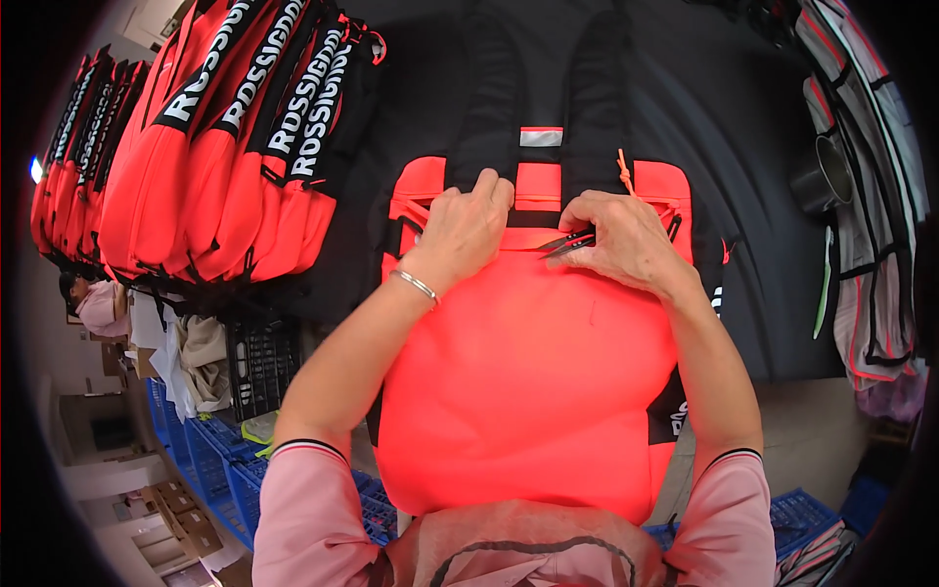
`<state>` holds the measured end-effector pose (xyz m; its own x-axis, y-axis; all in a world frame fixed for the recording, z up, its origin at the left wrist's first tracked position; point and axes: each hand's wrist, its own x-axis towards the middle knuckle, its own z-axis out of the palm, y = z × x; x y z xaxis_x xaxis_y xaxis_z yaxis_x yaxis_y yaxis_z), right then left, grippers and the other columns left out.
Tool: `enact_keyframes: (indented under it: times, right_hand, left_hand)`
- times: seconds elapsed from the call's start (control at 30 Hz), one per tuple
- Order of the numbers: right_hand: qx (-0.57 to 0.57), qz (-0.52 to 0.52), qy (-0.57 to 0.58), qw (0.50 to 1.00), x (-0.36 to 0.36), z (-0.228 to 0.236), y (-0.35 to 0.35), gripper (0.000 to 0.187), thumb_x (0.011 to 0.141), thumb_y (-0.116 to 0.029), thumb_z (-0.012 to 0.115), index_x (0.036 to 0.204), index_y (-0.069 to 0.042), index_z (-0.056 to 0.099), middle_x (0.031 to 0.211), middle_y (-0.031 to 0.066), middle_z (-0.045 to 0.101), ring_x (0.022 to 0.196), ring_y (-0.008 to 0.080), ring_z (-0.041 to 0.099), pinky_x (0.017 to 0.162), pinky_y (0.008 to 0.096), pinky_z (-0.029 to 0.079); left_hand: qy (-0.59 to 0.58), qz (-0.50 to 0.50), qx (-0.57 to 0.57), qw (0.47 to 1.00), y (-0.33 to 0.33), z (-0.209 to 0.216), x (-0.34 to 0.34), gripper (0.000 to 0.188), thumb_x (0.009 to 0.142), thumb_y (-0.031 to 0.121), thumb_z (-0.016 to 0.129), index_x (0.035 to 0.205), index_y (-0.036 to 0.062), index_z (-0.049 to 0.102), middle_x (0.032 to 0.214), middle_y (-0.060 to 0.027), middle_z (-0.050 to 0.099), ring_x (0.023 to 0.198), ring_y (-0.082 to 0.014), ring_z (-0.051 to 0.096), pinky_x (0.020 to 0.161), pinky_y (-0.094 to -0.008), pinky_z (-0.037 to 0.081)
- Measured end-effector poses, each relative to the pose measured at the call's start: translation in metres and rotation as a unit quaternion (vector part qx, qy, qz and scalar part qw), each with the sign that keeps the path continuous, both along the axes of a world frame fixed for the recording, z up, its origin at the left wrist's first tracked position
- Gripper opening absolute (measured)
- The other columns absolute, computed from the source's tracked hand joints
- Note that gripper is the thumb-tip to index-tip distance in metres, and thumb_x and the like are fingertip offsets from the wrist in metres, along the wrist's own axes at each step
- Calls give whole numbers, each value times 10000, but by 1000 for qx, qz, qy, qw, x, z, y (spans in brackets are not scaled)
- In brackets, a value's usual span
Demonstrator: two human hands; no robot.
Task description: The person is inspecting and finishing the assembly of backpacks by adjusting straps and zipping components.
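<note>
A bright coral-red backpack (pixel 518 391) lies on the black-covered table in front of me, its black shoulder straps (pixel 595 108) stretching away to the far side. On the pack's upper left, my left hand (pixel 460 230) has its fingers curled together at the base of the left strap, gripping the fabric there. My right hand (pixel 621 240) holds small dark thread snips (pixel 570 242), the blades pointing left over the seam at the middle. An orange zip-pull cord (pixel 625 172) sticks up behind the right hand. What the left fingertips pinch is partly hidden.
Several matching backpacks (pixel 220 186) stand in a row at the left. A metal cup (pixel 824 176) and a thin green strip (pixel 825 284) lie at the right, beside grey bags (pixel 871 235). Blue crates (pixel 210 455) stand below the table; another person (pixel 101 308) is far left.
</note>
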<state>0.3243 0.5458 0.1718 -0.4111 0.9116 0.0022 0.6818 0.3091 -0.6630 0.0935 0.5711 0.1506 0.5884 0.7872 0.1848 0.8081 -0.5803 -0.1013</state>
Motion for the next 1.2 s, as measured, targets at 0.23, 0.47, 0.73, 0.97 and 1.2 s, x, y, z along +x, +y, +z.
enact_keyframes:
  times: [0.23, 0.47, 0.73, 0.97, 1.2]
  right_hand:
    - [13, 16, 49, 999, 8, -5, 0, 428, 650, -274, 891, 901, -9, 666, 831, 63, 665, 785, 210, 651, 697, 329, 507]
    - [-13, 13, 52, 998, 11, -3, 1, 420, 649, -246, 892, 919, -10, 673, 858, 59, 677, 817, 209, 655, 743, 322, 519]
    - [-50, -4, 146, 988, 5, -7, 6, 452, 750, -297, 834, 1049, -12, 649, 930, 95, 689, 893, 210, 661, 791, 333, 520]
    - [116, -44, 14, 992, -28, -7, 22, 346, 868, -321, 725, 912, -8, 584, 770, 131, 644, 799, 296, 628, 718, 430, 493]
    - [161, 16, -60, 985, -42, -21, 31, 264, 843, -262, 746, 892, -50, 596, 755, 79, 617, 793, 252, 589, 738, 390, 456]
  left_hand:
    - [-282, -50, -107, 952, -1, 2, -27, 73, 880, -12, 564, 936, 19, 527, 928, -89, 548, 612, -213, 553, 602, -306, 493]
    - [-357, 21, -200, 912, 0, 14, -14, 255, 813, -55, 689, 1054, 24, 710, 952, -65, 628, 794, -119, 668, 598, -232, 564]
    - [-290, -22, -99, 952, -4, -4, -15, 108, 849, 30, 706, 943, 1, 660, 886, -93, 612, 708, -211, 639, 604, -308, 511]
    - [-357, 22, -73, 931, -10, -12, -15, 86, 861, 11, 678, 888, 4, 596, 857, -111, 571, 713, -284, 622, 608, -367, 511]
    - [-374, 15, -56, 925, -9, -18, -16, 65, 864, -53, 630, 877, -17, 578, 828, -102, 554, 648, -208, 604, 591, -304, 489]
